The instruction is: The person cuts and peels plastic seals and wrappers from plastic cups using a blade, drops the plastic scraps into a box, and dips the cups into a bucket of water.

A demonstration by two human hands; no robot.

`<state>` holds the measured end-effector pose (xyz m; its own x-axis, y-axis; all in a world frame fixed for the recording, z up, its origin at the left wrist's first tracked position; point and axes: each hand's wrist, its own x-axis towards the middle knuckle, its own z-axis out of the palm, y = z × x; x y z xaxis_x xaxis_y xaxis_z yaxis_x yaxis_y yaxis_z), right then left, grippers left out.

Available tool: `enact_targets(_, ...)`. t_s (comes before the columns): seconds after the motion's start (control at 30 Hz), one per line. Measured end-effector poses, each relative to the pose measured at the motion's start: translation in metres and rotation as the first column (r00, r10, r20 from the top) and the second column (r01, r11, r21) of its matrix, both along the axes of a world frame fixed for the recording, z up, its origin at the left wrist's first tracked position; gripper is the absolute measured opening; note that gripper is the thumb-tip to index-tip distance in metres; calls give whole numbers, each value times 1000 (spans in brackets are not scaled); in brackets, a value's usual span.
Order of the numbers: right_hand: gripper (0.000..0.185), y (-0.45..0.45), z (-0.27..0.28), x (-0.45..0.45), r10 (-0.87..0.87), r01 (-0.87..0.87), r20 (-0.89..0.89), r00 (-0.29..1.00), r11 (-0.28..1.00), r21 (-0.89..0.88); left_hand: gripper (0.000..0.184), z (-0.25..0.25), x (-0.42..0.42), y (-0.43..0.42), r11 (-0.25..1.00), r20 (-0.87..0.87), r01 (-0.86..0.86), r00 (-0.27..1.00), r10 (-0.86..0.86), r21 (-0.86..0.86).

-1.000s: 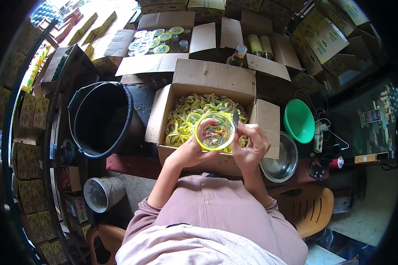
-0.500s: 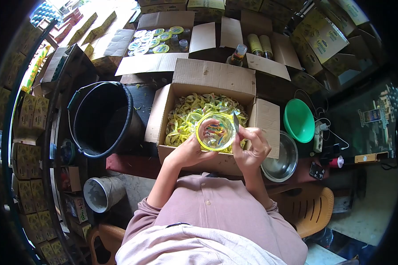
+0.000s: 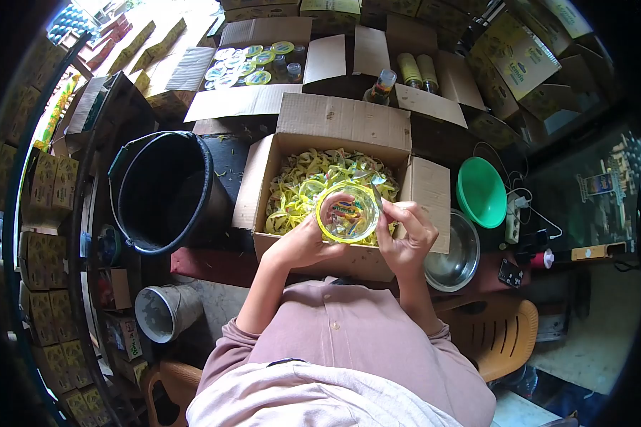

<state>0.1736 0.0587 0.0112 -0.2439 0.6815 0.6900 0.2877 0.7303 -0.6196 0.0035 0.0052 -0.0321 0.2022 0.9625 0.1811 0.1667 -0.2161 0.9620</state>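
My left hand point(image 3: 305, 245) is closed around a clear round plastic cup point(image 3: 350, 229) with a yellow rim and coloured print; its open or flat face is turned up toward me. In my right hand point(image 3: 410, 238) a small knife point(image 3: 376, 194) is pinched, its dark blade pointing up along the cup's right edge. Whether the blade touches the rim I cannot tell. Both hands are over the near side of an open cardboard box point(image 3: 345, 114), which holds a heap of yellow and clear plastic strips point(image 3: 292, 188).
A black bucket point(image 3: 208, 192) stands left of the box. To the right are a green bowl point(image 3: 481, 192) and a metal bowl point(image 3: 459, 274). Behind, one carton point(image 3: 246, 99) contains round yellow-rimmed pieces; a bottle point(image 3: 382, 87) stands beside another carton point(image 3: 434, 103).
The knife tip has shifted slightly left and down along the cup's rim, and the cup has turned a little. Both hands keep their hold.
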Motion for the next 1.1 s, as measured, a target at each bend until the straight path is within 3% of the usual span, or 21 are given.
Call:
enact_targets(0.33, 25, 6, 0, 0, 61, -61, 26, 998, 998, 3, 71, 6, -5, -2, 998, -74, 51, 996, -49, 21)
enact_targets(0.53, 25, 9, -3, -1, 75, -75, 36, 997, 997, 5, 67, 13, -9, -1, 985, 30, 141, 990, -139, -98)
enact_targets(0.73, 25, 7, -5, -5, 31, -31, -2, 1000, 999, -40, 61, -14, -7, -3, 988, -87, 74, 993, -86, -135)
enact_targets(0.83, 25, 6, -6, -6, -23, 23, 20, 1000, 999, -32, 58, -11, 0, 6, 987, 100, -116, 989, 105, 109)
enact_targets(0.87, 25, 6, -7, -7, -42, 43, 28, 999, 999, -25, 60, -13, 6, 6, 986, 292, -161, 945, 143, 36)
enact_targets(1.1, 36, 0, -18, -10, -114, 109, 93, 989, 993, 52, 59, -12, 14, 8, 963, 263, -232, 945, 192, 134)
